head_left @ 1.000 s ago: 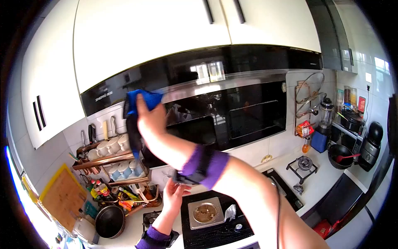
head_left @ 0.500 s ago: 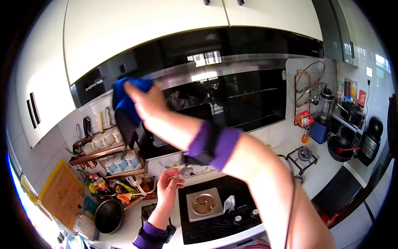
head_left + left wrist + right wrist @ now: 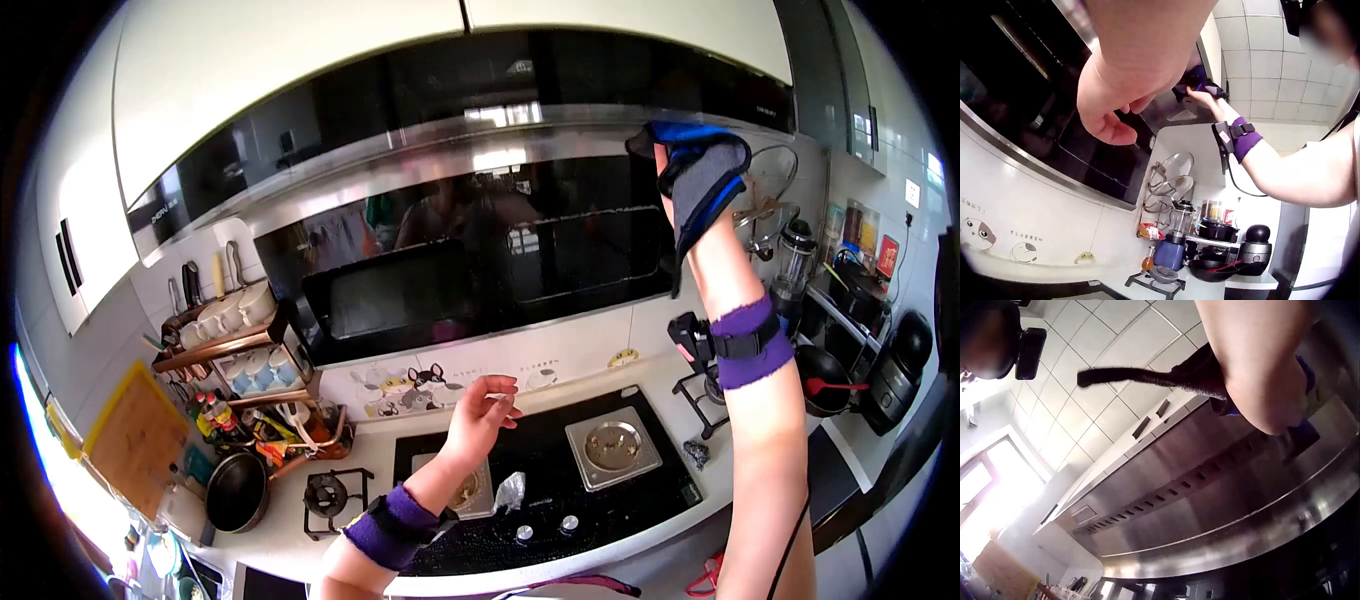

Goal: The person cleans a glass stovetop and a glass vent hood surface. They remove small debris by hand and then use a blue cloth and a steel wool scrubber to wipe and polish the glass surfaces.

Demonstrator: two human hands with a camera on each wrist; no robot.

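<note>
My right hand (image 3: 1269, 394) is raised to the right end of the range hood and holds a blue and grey cloth (image 3: 705, 185) against the steel strip (image 3: 400, 178) there. Cloth covers most of that hand in the head view, and one end hangs down over the glass panel. In the right wrist view a dark strip of the cloth (image 3: 1141, 376) sticks out beside the hand. Lower down, my left hand (image 3: 482, 420) hovers over the black cooktop (image 3: 545, 545), fingers loosely bent and holding nothing.
Crumpled foil (image 3: 511, 492) and a square burner tray (image 3: 640, 455) are on the cooktop. A loose burner grate (image 3: 330, 495) and black pan (image 3: 238, 492) stand left, below a rack of jars (image 3: 225, 318). A blender (image 3: 793, 265) and wok (image 3: 828, 395) stand right.
My right hand has swept the cloth from the hood's left end across to its right end. My left hand has moved right over the cooktop. The view has shifted too.
</note>
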